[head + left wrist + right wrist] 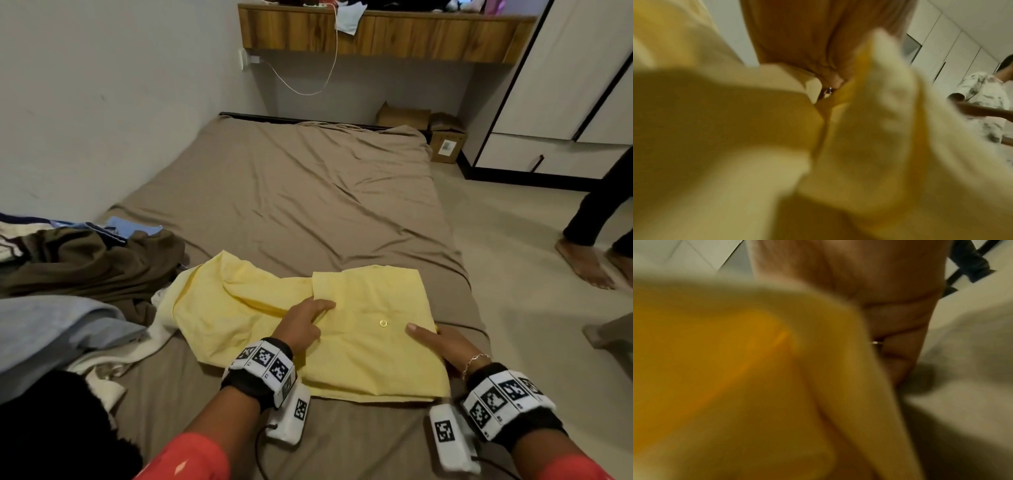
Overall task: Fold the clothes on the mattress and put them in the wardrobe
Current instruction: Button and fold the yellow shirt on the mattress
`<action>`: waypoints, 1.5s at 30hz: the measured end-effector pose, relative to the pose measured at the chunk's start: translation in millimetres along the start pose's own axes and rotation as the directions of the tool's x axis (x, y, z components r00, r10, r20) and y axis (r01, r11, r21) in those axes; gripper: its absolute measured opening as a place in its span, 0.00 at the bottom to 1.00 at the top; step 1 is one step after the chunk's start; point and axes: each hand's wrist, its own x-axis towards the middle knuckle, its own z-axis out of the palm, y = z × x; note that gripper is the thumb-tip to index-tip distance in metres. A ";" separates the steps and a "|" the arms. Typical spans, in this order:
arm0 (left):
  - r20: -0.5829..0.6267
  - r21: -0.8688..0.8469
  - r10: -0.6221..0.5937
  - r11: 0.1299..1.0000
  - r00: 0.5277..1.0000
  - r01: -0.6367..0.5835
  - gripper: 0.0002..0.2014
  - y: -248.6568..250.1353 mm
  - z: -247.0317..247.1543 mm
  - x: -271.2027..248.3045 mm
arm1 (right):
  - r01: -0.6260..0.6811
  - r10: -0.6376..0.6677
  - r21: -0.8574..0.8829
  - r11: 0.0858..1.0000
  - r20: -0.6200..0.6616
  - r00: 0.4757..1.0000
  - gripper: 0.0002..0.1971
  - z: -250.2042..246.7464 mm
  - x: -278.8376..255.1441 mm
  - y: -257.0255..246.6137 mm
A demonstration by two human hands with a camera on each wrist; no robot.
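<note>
A pale yellow shirt lies partly folded on the near end of the brown-sheeted mattress. Its right half is flat with a button showing, its left half still rumpled. My left hand sits on the shirt's middle and pinches a fold of cloth. My right hand grips the shirt's right edge, thumb on top and fingers under it. The left wrist view shows yellow shirt fabric bunched up against my left palm. Blurred yellow shirt cloth covers my right hand's fingers in the right wrist view. The white wardrobe stands at the far right.
A heap of unfolded clothes and a grey garment lie on the mattress's left side. Another person's bare feet stand on the floor at right. Cardboard boxes sit by the wardrobe under a wooden shelf.
</note>
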 end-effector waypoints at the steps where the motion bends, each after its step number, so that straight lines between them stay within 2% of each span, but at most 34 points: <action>1: 0.002 -0.033 0.018 0.999 1.000 -0.018 0.32 2.4 0.1 0.8 | -0.001 0.000 -0.024 1.000 -0.035 0.999 0.22 -0.6 -1.6 -3.6; 2: 0.016 -0.058 0.027 0.998 0.999 -0.026 0.32 4.7 1.3 1.2 | -0.001 -0.001 -0.030 1.000 -0.062 0.998 0.19 -5.0 0.5 -2.6; 5: 0.077 -0.025 -0.001 1.000 0.997 0.003 0.32 2.8 11.9 4.2 | -0.035 0.040 0.064 0.997 -0.066 0.997 0.19 -13.1 -1.0 -0.7; 8: 0.079 0.047 -0.058 0.997 0.995 0.054 0.31 -2.5 18.7 6.7 | -0.046 0.044 -0.038 0.998 -0.049 0.998 0.19 -8.3 -0.7 2.2; 9: 0.062 0.092 -0.060 0.994 0.996 0.054 0.30 -2.1 20.5 7.2 | -0.031 0.025 -0.099 0.995 -0.055 0.998 0.19 -4.7 -2.7 0.9; 11: -0.028 0.291 -0.038 0.956 0.999 0.044 0.28 4.0 20.6 2.6 | -0.014 0.002 -0.125 0.992 -0.097 0.995 0.19 -2.0 -1.2 1.6; 12: -0.092 0.383 0.000 0.923 0.996 0.035 0.26 7.3 18.7 -2.8 | -0.013 -0.001 -0.118 0.993 -0.116 0.993 0.17 -3.0 -0.6 1.7; 14: -0.202 0.446 0.081 0.895 0.976 0.018 0.23 7.7 9.6 -14.6 | -0.010 -0.009 -0.123 0.992 -0.156 0.988 0.14 -6.9 -4.9 -4.1; 16: -0.272 0.376 0.088 0.926 0.958 0.022 0.20 -1.1 -8.9 -26.8 | -0.004 -0.023 -0.136 0.991 -0.198 0.980 0.16 -14.7 -13.2 -12.9; 19: -0.364 0.162 0.042 0.987 0.930 0.018 0.15 -19.0 -34.8 -39.7 | -0.006 -0.054 -0.205 0.979 -0.287 0.956 0.25 -35.6 -32.1 -28.5; 22: -0.438 0.012 0.036 0.999 0.898 -0.035 0.14 -30.9 -51.5 -48.8 | -0.050 -0.053 -0.286 0.957 -0.343 0.938 0.21 -55.7 -47.9 -37.5; 24: -0.350 -0.030 0.049 0.998 0.935 -0.064 0.12 -40.7 -61.4 -51.9 | -0.076 -0.038 -0.306 0.949 -0.351 0.936 0.21 -54.1 -56.0 -44.3; 25: -0.259 -0.014 0.058 0.998 0.964 -0.063 0.12 -45.0 -66.6 -53.1 | -0.073 -0.041 -0.309 0.948 -0.350 0.936 0.20 -50.0 -60.6 -50.5; 26: -0.142 0.058 0.044 0.998 0.989 -0.037 0.13 -47.1 -70.3 -53.1 | -0.055 -0.056 -0.308 0.950 -0.342 0.938 0.18 -45.4 -64.3 -57.6; 28: 0.019 0.345 -0.024 0.938 1.000 0.016 0.20 -47.3 -72.8 -49.2 | -0.003 -0.094 -0.293 0.956 -0.319 0.943 0.14 -33.3 -69.9 -74.3; 30: 0.013 0.546 -0.037 0.838 0.999 0.024 0.13 -44.8 -75.3 -41.5 | 0.085 -0.167 -0.271 0.959 -0.295 0.941 0.13 -16.6 -73.4 -92.1; 31: -0.011 0.579 -0.039 0.814 0.999 0.039 0.07 -44.9 -76.8 -38.0 | 0.125 -0.197 -0.253 0.959 -0.286 0.938 0.13 -1.8 -75.3 -100.9; 33: -0.051 0.596 -0.053 0.799 0.997 0.073 0.06 -48.1 -75.9 -33.4 | 0.201 -0.269 -0.255 0.946 -0.269 0.925 0.17 27.5 -73.0 -113.7; 38: -0.154 0.515 -0.029 0.851 0.988 0.105 0.14 -63.2 -67.0 -22.8 | 0.303 -0.405 -0.378 0.875 -0.226 0.886 0.25 127.6 -48.3 -126.2; 41: -0.163 0.363 -0.009 0.929 0.987 0.068 0.18 -76.3 -69.8 -19.1 | 0.293 -0.422 -0.527 0.798 -0.141 0.896 0.27 186.2 -39.0 -126.7; 43: -0.155 0.138 -0.023 0.989 0.988 0.045 0.16 -84.9 -73.5 -20.8 | 0.288 -0.407 -0.586 0.757 -0.080 0.910 0.28 215.9 -33.9 -124.4; 44: -0.180 -0.041 -0.063 0.998 0.982 0.057 0.15 -91.9 -76.7 -21.1 | 0.299 -0.403 -0.595 0.746 -0.047 0.914 0.28 230.3 -30.3 -122.7; 45: -0.215 -0.275 -0.133 0.959 0.968 0.071 0.15 -94.6 -80.2 -23.6 | 0.302 -0.372 -0.586 0.752 0.000 0.928 0.29 242.3 -26.3 -119.4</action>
